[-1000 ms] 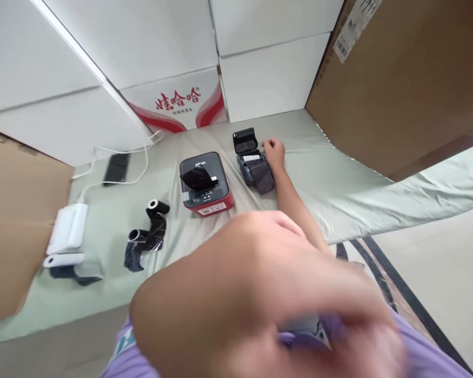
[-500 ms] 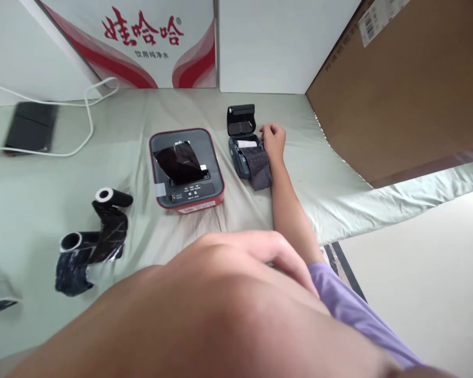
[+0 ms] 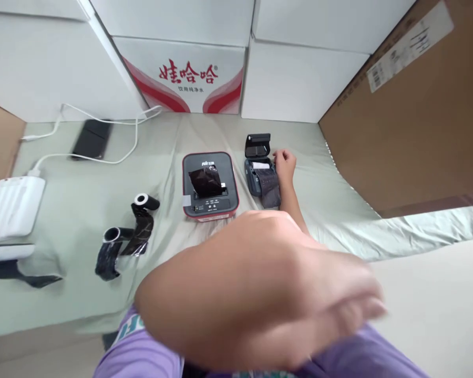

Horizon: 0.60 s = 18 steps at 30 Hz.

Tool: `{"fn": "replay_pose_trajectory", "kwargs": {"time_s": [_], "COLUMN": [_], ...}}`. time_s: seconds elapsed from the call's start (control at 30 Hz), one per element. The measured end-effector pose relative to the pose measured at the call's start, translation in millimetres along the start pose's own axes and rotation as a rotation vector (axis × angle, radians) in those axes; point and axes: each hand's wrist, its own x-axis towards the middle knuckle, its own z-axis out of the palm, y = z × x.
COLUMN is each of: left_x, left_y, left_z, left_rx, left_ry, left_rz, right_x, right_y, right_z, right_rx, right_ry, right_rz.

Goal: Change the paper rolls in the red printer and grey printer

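A portable printer (image 3: 253, 181), its lid (image 3: 257, 150) raised, sits on a green sheet (image 3: 319, 194); just beside it, the right hand (image 3: 285, 164) is curled. Nearer, the left hand (image 3: 337, 307) is blurred; whether either pinches anything, I cannot tell. Tending this printer seems the step; reaching inside would call for uncurling.

1. The larger printer (image 3: 228, 173) sits on the cloth (image 3: 74, 210), left of the smaller printer (image 3: 253, 179).
2. Two rolls (image 3: 123, 234) lie left of the larger printer.
3. Boxes (image 3: 201, 79) stand behind both printers; a carton (image 3: 418, 131) stands to their right.
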Motion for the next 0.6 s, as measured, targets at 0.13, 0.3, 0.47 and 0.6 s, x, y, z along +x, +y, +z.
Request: {"fn": "replay_pose_trajectory", "kwargs": {"time_s": [0.13, 0.3, 0.47, 0.6], "left_x": [25.3, 18.8, -33.0, -92.0], "left_y": [-9.4, -16.0, -60.4, -126.7], "left_z": [27.1, 22.7, 9.5, 57.7], "left_rx": [0.143, 0.317, 0.240, -0.074], "left_ry": [-0.018, 0.214, 0.683, 0.868], "left_rz": [0.025, -0.118, -0.450, -0.700], "right_x": [-2.5, -0.8, -23.9, -99.8], "right_y": [-0.8, -1.9, -40.5, -75.5], "right_z": [-1.0, 0.2, -14.4, -18.2], "right_rx": [0.024, 0.054, 0.073, 0.086], "right_ry": [-0.018, -0.022, 0.199, 0.054], "right_rz": [0.008, 0.026, -0.231, -0.342]}}
